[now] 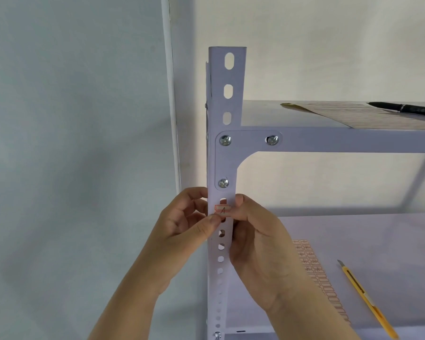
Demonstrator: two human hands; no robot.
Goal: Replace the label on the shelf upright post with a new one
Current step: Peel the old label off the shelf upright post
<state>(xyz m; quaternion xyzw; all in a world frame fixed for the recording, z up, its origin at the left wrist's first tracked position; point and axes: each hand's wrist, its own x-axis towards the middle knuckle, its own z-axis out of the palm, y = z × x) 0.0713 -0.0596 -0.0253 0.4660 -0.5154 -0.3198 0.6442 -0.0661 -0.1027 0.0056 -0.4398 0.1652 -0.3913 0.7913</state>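
A white perforated upright post [227, 99] of a metal shelf stands in the middle of the view. On it, just below the corner bracket, sits a small white label [223, 210] with a red border and a handwritten "A". My left hand [184, 222] is at the post's left side, with its thumb tip pressing the label's lower left corner. My right hand [255, 231] wraps the post's right edge, its thumb touching the label's right end. I cannot tell whether the label is fully stuck down.
A sheet of red-bordered labels [317, 273] and a yellow utility knife [366, 298] lie on the lower shelf. On the upper shelf rest a black pen [405, 108] and another sheet [353, 114]. A wall with a white pipe [171, 94] stands at the left.
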